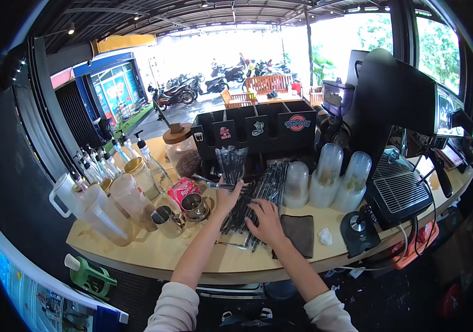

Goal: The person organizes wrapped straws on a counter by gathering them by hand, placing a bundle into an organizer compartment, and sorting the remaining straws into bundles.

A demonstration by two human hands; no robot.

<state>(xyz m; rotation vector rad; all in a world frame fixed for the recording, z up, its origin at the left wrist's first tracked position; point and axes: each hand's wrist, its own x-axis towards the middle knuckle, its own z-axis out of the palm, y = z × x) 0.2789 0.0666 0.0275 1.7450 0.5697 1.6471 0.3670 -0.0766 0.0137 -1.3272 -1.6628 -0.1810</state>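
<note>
My left hand (229,195) is closed around an upright bundle of black wrapped straws (231,161), whose tops fan out above the fingers. A straw or two stick out sideways to the left. My right hand (266,222) rests with fingers apart on a loose pile of similar straws (271,185) lying on the wooden counter (164,263). A dark flat mat (297,235) lies just right of that hand. Left of the pile stand two metal pitchers (194,207) (167,221) and a pink packet (184,190).
Plastic jugs (104,216) and pump bottles (151,160) crowd the left side. A black divided organizer (253,130) stands behind. Right are stacks of plastic cups (328,177), a black scale-like device (360,231) and an espresso machine (408,110).
</note>
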